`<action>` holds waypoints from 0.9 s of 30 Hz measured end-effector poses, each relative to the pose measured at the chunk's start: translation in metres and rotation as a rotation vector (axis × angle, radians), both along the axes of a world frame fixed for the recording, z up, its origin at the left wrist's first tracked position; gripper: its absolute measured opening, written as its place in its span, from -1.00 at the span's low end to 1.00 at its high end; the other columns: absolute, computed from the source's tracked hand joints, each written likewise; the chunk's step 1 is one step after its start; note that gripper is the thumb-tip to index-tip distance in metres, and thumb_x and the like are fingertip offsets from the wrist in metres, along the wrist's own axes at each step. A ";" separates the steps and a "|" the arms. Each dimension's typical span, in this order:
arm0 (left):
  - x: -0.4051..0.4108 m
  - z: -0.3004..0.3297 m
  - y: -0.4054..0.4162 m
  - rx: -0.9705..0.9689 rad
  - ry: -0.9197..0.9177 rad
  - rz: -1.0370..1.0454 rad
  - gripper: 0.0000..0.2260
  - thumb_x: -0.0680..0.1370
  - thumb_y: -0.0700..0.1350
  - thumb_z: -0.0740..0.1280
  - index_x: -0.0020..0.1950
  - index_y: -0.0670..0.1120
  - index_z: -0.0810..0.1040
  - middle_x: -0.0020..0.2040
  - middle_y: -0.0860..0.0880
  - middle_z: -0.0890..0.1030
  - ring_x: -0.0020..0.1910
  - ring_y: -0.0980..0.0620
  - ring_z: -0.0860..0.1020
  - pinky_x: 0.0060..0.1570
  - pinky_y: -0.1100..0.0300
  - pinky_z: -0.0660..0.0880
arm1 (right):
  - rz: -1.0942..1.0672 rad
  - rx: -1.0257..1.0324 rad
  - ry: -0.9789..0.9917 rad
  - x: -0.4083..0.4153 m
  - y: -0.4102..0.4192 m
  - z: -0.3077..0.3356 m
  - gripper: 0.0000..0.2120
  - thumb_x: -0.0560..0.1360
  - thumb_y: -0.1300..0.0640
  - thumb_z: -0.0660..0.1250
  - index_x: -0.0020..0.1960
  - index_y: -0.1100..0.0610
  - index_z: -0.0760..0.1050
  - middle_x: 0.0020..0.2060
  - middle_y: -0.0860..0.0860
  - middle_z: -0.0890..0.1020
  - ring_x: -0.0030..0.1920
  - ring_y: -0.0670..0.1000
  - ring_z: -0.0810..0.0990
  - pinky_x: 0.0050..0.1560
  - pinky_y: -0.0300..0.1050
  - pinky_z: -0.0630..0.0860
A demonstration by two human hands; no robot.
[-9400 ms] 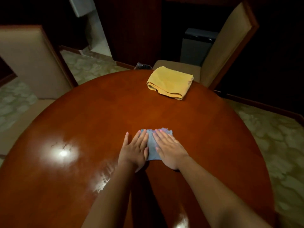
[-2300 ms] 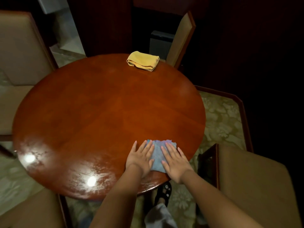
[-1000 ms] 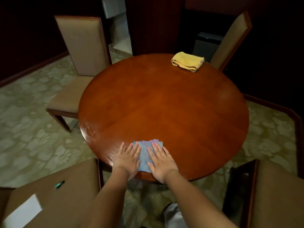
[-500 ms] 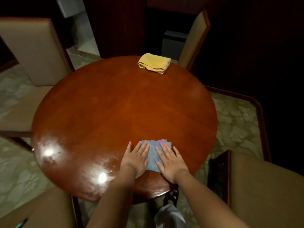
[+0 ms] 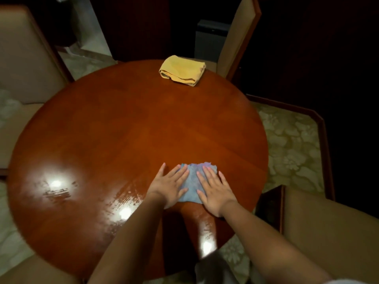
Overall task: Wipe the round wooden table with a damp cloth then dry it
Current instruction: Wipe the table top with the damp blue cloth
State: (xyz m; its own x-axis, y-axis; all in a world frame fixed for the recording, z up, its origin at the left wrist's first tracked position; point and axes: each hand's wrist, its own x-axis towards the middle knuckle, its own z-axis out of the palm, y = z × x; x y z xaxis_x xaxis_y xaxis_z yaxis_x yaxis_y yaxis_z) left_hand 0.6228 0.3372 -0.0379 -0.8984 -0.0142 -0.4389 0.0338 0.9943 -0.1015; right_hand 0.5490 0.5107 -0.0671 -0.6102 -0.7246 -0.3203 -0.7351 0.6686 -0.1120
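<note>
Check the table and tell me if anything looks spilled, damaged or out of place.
Nothing stands out. Both the left hand and right hand press flat on the blue cloth; streaky wet sheen on the round table matches wiping. The folded yellow cloth lies at the far edge.

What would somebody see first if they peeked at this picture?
Two hands, left hand and right hand, pressed flat on a blue cloth near the front of a round table. A folded yellow towel lies at the far edge, and bright, streaky light spots shine on the left.
</note>
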 end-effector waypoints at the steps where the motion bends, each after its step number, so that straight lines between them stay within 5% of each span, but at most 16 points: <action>1: -0.001 0.002 -0.002 0.003 0.006 -0.015 -0.46 0.65 0.17 -0.15 0.55 0.00 -0.25 0.56 0.05 -0.22 0.53 0.07 -0.20 0.43 -0.14 -0.30 | -0.043 0.013 -0.009 0.002 -0.001 0.004 -0.23 0.52 -0.20 -0.51 0.52 0.15 0.06 0.52 0.09 0.06 0.51 0.01 0.05 0.42 0.00 -0.21; 2: -0.002 0.004 -0.003 0.007 0.011 -0.031 -0.46 0.65 0.17 -0.13 0.56 0.01 -0.23 0.56 0.05 -0.19 0.54 0.05 -0.16 0.44 -0.15 -0.28 | -0.088 -0.006 0.007 0.004 -0.004 0.009 -0.28 0.57 -0.18 -0.45 0.50 0.16 0.13 0.50 0.11 0.18 0.49 0.05 0.18 0.41 0.01 -0.17; 5: 0.000 0.014 -0.001 0.043 0.024 -0.069 -0.49 0.66 0.10 -0.01 0.56 0.01 -0.06 0.58 0.02 -0.04 0.54 -0.05 0.01 0.48 -0.11 -0.16 | -0.020 -0.006 0.072 0.010 -0.005 0.016 -0.27 0.43 -0.17 -0.47 0.52 0.11 -0.15 0.50 0.03 -0.15 0.54 0.02 -0.08 0.46 -0.01 -0.29; 8: 0.001 0.025 0.004 0.055 0.022 -0.149 -0.53 0.62 0.02 0.09 0.50 -0.07 0.15 0.54 -0.07 0.13 0.52 -0.08 0.06 0.49 -0.06 -0.10 | 0.054 0.017 0.042 0.015 0.000 0.034 -0.41 0.49 -0.15 -0.04 0.30 0.13 0.50 0.34 0.08 0.48 0.33 0.08 0.47 0.34 -0.04 0.34; 14: -0.005 0.038 0.009 0.044 -0.098 -0.162 -0.40 0.53 0.15 0.23 0.49 -0.11 0.23 0.56 -0.11 0.06 0.53 -0.04 0.07 0.50 0.04 -0.03 | 0.204 -0.022 0.039 0.016 0.010 0.030 -0.59 0.62 0.08 0.12 0.43 0.20 0.26 0.45 0.13 0.25 0.47 0.11 0.17 0.42 -0.01 0.14; 18: -0.006 0.033 0.007 0.116 -0.129 -0.065 -0.47 0.48 0.11 0.33 0.38 -0.11 0.39 0.53 -0.09 0.17 0.47 -0.04 0.22 0.48 0.06 0.07 | 0.044 -0.072 -0.024 0.020 -0.003 0.036 -0.77 0.59 0.27 0.11 0.23 0.20 0.35 0.27 0.15 0.40 0.25 0.17 0.41 0.02 0.01 0.36; 21: -0.012 0.035 0.005 0.248 -0.083 0.069 -0.73 0.46 -0.10 0.32 0.15 -0.09 0.48 0.27 -0.16 0.50 0.20 -0.14 0.48 0.15 0.08 0.43 | -0.132 -0.165 -0.102 0.017 -0.005 0.043 -0.88 0.61 0.23 0.06 0.11 0.18 0.32 0.07 0.20 0.52 0.01 0.26 0.53 -0.23 0.00 0.25; 23: -0.020 0.042 0.002 0.297 -0.052 0.124 -0.85 0.47 -0.19 0.25 0.02 -0.11 0.51 0.07 -0.17 0.58 0.06 -0.18 0.52 -0.10 0.11 0.42 | -0.194 -0.223 -0.112 0.013 -0.007 0.044 -0.85 0.62 0.18 0.04 0.15 0.18 0.31 0.00 0.23 0.58 -0.06 0.29 0.56 -0.27 0.01 0.28; 27: -0.033 0.055 -0.006 0.324 -0.065 0.125 -0.89 0.49 -0.29 0.21 -0.10 -0.11 0.48 0.02 -0.20 0.59 0.01 -0.20 0.52 -0.17 0.10 0.37 | -0.269 -0.277 -0.106 0.011 -0.008 0.042 -0.83 0.64 0.09 0.02 0.11 0.16 0.29 -0.07 0.24 0.60 -0.11 0.29 0.56 -0.28 0.01 0.33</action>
